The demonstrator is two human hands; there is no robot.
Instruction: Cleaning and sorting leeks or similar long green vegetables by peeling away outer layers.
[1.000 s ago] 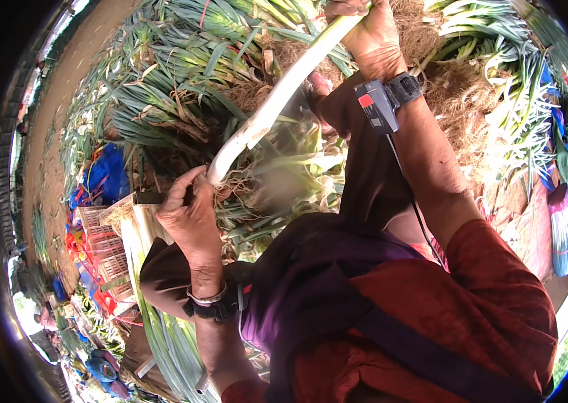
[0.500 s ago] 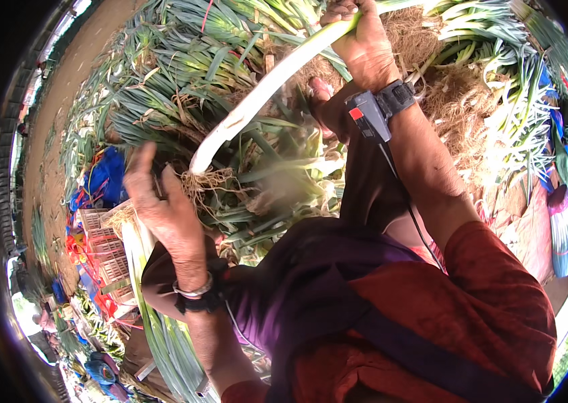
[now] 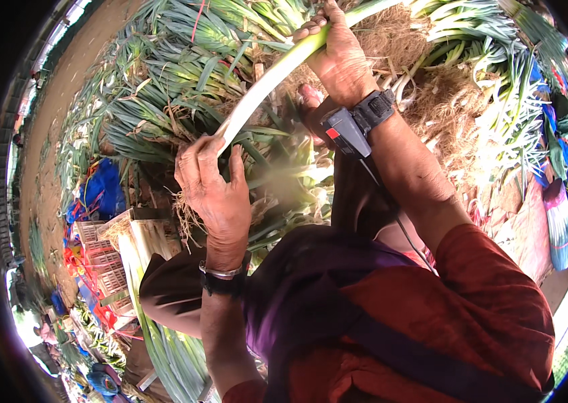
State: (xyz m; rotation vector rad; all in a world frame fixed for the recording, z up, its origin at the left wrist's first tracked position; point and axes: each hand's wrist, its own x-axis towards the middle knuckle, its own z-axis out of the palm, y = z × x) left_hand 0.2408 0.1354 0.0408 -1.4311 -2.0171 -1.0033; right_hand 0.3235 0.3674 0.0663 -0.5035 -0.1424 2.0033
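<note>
A single leek (image 3: 267, 84) slants across in front of me, its white end low on the left and its green part toward the upper right. My right hand (image 3: 341, 64) is closed around the pale green part. My left hand (image 3: 215, 191) has its fingers curled over the white lower end, near the roots. Thin brown roots (image 3: 188, 218) hang out beside the left hand; the leek's base is hidden behind those fingers. Below the leek lie loose trimmed leaves (image 3: 290, 208).
Leafy leeks (image 3: 183, 87) are heaped at the far left, and root-ended bundles (image 3: 445, 101) lie at the right. By my left knee stand a plastic crate (image 3: 104, 258) and a row of leeks (image 3: 163, 322). Blue plastic (image 3: 104, 188) lies behind the crate.
My left hand has moved right and closed on the leek's white end, having been open beside it. My right hand, with the leek, has shifted slightly left.
</note>
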